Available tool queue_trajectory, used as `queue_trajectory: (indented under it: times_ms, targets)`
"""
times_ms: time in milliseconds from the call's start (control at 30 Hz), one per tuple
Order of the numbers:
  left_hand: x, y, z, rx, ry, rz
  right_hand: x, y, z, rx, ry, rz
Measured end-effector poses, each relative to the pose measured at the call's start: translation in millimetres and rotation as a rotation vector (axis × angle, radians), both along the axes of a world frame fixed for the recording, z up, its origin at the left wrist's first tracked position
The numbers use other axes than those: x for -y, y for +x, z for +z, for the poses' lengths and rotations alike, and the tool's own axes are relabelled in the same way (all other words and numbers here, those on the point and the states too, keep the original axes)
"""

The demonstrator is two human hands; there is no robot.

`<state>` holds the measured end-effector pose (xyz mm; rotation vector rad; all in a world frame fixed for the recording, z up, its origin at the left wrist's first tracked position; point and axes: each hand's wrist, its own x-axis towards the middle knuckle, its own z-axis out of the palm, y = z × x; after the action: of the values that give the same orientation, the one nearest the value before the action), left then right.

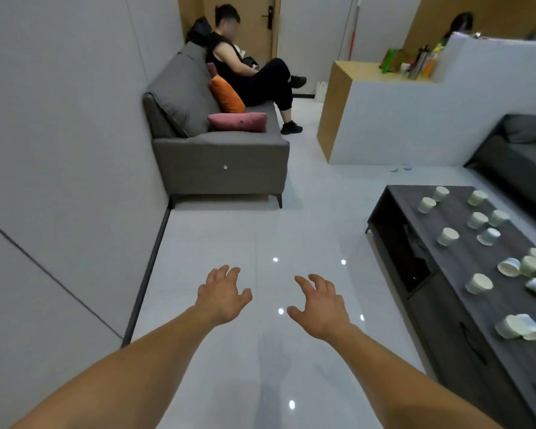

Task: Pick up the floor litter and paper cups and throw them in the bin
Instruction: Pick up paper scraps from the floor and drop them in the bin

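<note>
Both my arms stretch forward over the glossy white floor. My left hand (222,294) and my right hand (319,303) are empty, palms down, fingers spread. Several white paper cups (447,236) lie scattered on the dark coffee table (483,305) to my right, some upright, some tipped over or crushed (519,327). Small bits of litter (401,168) lie on the floor far ahead by the white partition. No bin is in view.
A grey sofa (220,156) with pink and orange cushions stands ahead on the left, with a person seated on it. A white and wood partition (384,119) stands ahead on the right, a second dark sofa (523,153) behind the table. The wall runs along my left.
</note>
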<state>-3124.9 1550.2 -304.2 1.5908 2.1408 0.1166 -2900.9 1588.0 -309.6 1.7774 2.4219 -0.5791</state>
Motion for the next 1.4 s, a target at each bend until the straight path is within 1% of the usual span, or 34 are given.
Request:
queue_trajectory:
  times_ms: [100,233,367,567,800,967,1100,1233,1400]
  targets:
    - [-63,12,-1,-0.007,-0.015,-0.094,-43,13,-5,-0.002,0.005,-0.068]
    - [-160,41,0,-0.016,0.004,-0.194,-124,35,-8,-0.021,0.012,-0.159]
    - [-250,66,9,-0.015,0.051,-0.203,-222,54,-4,-0.046,0.035,-0.19]
    - [-371,85,27,-0.025,0.069,-0.165,-347,77,13,-0.061,0.076,-0.147]
    - [-507,94,22,0.01,0.052,-0.176,-469,92,8,-0.029,0.027,-0.188]
    - [-633,92,8,0.048,0.06,-0.226,-577,97,9,0.013,0.05,-0.247]
    - [-733,98,19,0.072,0.066,-0.296,-659,102,20,0.04,0.046,-0.328]
    - [-821,107,31,0.037,0.085,-0.384,-730,106,24,0.018,0.049,-0.408]
    - [-916,145,28,0.028,0.045,-0.485,-811,135,16,-0.004,0.036,-0.482]
